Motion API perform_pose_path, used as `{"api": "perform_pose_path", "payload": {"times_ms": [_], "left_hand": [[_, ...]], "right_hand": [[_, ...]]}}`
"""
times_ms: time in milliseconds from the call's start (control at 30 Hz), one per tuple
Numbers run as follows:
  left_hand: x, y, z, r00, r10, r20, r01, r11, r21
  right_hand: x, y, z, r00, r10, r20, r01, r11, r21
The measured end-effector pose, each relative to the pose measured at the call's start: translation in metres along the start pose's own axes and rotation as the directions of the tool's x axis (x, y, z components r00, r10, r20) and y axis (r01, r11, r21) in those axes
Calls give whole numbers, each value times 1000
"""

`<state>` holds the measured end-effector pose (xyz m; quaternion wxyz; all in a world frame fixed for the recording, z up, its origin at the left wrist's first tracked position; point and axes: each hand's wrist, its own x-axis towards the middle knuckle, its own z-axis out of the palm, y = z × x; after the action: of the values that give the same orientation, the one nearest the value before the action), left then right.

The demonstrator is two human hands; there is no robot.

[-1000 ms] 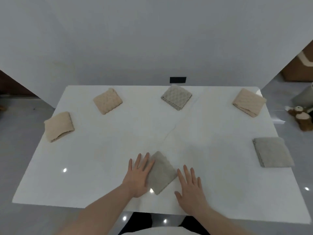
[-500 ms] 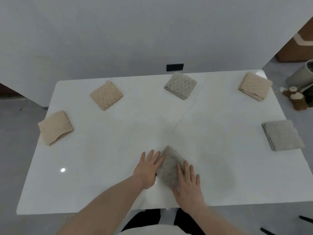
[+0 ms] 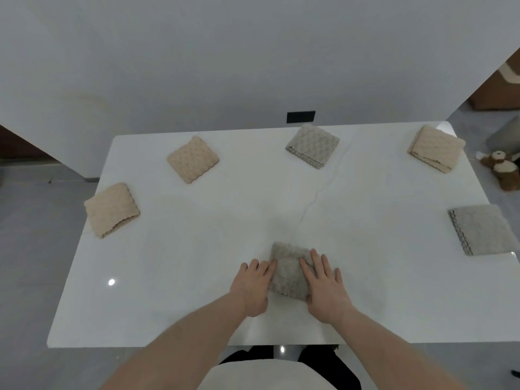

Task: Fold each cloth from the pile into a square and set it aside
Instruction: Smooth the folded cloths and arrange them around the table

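A small folded grey cloth (image 3: 288, 270) lies on the white table (image 3: 197, 263) near its front edge. My left hand (image 3: 253, 287) lies flat against the cloth's left side, fingers straight. My right hand (image 3: 325, 285) lies flat over the cloth's right part, fingers straight and spread. Folded squares lie around the table: beige cloths at the left (image 3: 112, 209), back left (image 3: 192, 159) and back right (image 3: 434, 147), and grey cloths at the back middle (image 3: 312, 144) and the right edge (image 3: 482, 229).
A grey wall stands behind the table, with a small black plate (image 3: 300, 117) on it. A stuffed toy (image 3: 503, 170) sits on the floor at the right. Grey floor shows to the left.
My right hand has slid from the bare table onto the grey cloth's right part. The cloth has turned and bunched between both hands. The camera view has shifted.
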<state>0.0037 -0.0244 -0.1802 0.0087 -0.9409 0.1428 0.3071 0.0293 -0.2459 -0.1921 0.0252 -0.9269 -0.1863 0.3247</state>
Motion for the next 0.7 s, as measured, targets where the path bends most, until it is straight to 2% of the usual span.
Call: {"api": "perform_pose_path", "payload": {"times_ms": [100,200,300,400,500,700], "left_hand": [[-8,-3,-2,996,-34,-82,23,990,-139],[-10,-4,-4,986,-20,-164,-13,981,-194],[0,-2,-7,992,9,-123,-33,980,-195],[17,3,-10,996,44,-77,-49,996,-68],[29,5,-5,999,11,-35,-11,1000,-1],[35,12,-4,997,-73,25,73,997,-21]], "right_hand": [[-18,-7,13,999,18,-31,-16,997,70],[-38,-10,29,996,4,-91,7,992,122],[-49,-7,38,992,14,-127,7,986,164],[-48,-2,37,991,45,-125,-24,986,163],[-39,2,30,997,42,-60,-34,991,131],[-10,13,12,1000,3,23,-5,999,51]]}}
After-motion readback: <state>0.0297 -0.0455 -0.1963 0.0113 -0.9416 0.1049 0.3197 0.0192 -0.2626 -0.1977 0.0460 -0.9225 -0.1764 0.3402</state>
